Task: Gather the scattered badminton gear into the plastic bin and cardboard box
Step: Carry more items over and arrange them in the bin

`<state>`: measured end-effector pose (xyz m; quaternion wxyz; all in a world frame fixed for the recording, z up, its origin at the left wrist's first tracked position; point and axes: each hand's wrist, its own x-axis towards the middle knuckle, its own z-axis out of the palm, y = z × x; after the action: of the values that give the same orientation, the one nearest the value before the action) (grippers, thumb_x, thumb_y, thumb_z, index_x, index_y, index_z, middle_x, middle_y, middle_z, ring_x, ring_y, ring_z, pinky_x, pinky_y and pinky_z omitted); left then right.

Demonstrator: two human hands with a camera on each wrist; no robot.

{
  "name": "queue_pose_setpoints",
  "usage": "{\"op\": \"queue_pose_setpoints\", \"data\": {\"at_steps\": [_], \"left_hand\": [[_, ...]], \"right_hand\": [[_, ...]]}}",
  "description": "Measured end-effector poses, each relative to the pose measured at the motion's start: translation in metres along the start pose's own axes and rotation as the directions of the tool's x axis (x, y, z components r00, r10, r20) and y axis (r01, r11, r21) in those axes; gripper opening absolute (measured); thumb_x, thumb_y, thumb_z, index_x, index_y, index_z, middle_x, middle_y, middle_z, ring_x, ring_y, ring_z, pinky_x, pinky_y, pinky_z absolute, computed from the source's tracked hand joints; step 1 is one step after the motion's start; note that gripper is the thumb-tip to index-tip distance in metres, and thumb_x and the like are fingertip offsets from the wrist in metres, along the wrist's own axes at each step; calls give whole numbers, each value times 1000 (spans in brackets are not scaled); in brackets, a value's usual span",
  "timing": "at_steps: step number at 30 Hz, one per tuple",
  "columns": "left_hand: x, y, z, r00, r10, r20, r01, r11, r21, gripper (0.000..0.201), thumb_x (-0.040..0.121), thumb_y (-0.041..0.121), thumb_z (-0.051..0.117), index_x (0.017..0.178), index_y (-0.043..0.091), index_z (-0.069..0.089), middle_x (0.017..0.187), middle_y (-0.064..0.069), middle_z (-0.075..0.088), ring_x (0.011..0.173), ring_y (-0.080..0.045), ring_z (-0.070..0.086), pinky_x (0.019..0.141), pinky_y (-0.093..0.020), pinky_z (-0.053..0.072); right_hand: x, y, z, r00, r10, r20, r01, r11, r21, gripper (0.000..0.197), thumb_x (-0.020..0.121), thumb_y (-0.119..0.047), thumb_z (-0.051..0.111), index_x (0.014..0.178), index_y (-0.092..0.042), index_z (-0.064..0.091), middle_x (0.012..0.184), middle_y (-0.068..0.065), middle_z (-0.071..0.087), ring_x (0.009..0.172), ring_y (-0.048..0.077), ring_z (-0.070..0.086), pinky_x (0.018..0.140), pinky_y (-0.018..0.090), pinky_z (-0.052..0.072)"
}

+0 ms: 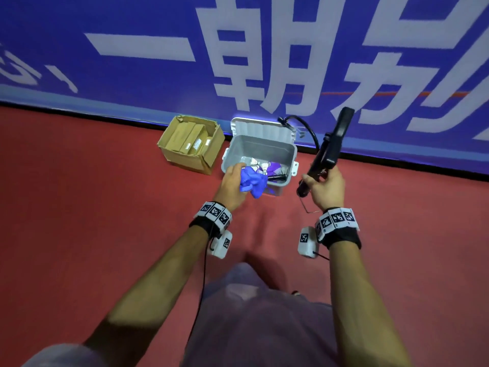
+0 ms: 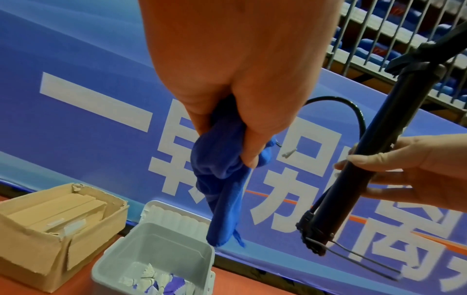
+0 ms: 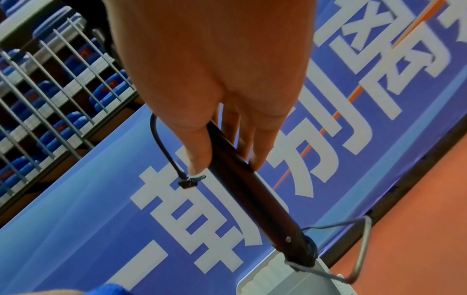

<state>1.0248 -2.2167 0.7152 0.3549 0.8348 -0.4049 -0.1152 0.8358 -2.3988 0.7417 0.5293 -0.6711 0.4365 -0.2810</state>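
My left hand [image 1: 232,182] [image 2: 240,111] grips a bunched blue cloth [image 1: 253,182] [image 2: 222,191] over the near left corner of the grey plastic bin [image 1: 264,149] [image 2: 161,245]. The cloth hangs down toward the bin. Inside the bin lie white shuttlecocks [image 1: 255,162] [image 2: 149,277], purple items and a dark tube. My right hand [image 1: 326,188] [image 3: 227,127] holds a black hand pump [image 1: 326,152] [image 2: 351,173] [image 3: 255,191] by its barrel, tilted, just right of the bin. Its hose [image 1: 304,125] loops up and its wire foot bracket [image 3: 361,251] points down. The open cardboard box [image 1: 191,143] [image 2: 53,225] holds flat brown packs.
Box and bin stand side by side on the red floor [image 1: 92,207] against a blue banner wall [image 1: 238,49] with large white characters. The bin's lid [image 1: 262,128] leans open at the back. Railings and blue seats [image 2: 394,40] rise behind the banner.
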Motion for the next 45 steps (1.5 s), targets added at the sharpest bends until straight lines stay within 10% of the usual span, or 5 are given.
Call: {"op": "queue_pose_setpoints", "data": {"at_steps": [20,26,35,40,45], "left_hand": [[337,-138,-88,963,-110,247,62,979,193,38,87,36,80,87,19,46,77,1,53,73,-29,51,63,-31,31],[425,-167,-60,874,-143,464,62,981,185,57,72,54,83,109,14,64,105,6,70,90,-7,64,84,-26,53],[544,-217,20,709,-350,613,-55,839,542,47,80,37,59,119,12,55,118,-11,56,115,-34,56,90,-42,49],[573,-288,87,567,-470,677,-121,765,632,22,84,40,55,83,18,61,95,-7,66,100,-34,69,79,-36,55],[560,-338,136,551,-471,689,-165,748,643,53,83,48,68,129,22,59,128,-3,61,117,-29,60,95,-37,53]], "right_hand": [[265,-62,202,999,26,32,-26,1000,-1,35,85,8,70,110,-16,62,85,-5,65,68,1,57,65,2,42],[314,-27,209,992,126,17,-126,992,5,22,93,12,61,115,8,61,92,6,77,78,7,71,72,15,56],[426,57,219,968,237,77,-210,942,-261,32,87,-6,77,117,-9,66,84,1,67,74,21,63,68,23,46],[474,128,243,906,379,190,-261,851,-456,25,83,-3,77,107,-3,71,87,16,68,80,33,67,71,29,41],[490,209,262,845,430,318,-250,843,-476,36,82,-12,79,116,-7,67,90,13,67,77,27,60,71,29,51]]}}
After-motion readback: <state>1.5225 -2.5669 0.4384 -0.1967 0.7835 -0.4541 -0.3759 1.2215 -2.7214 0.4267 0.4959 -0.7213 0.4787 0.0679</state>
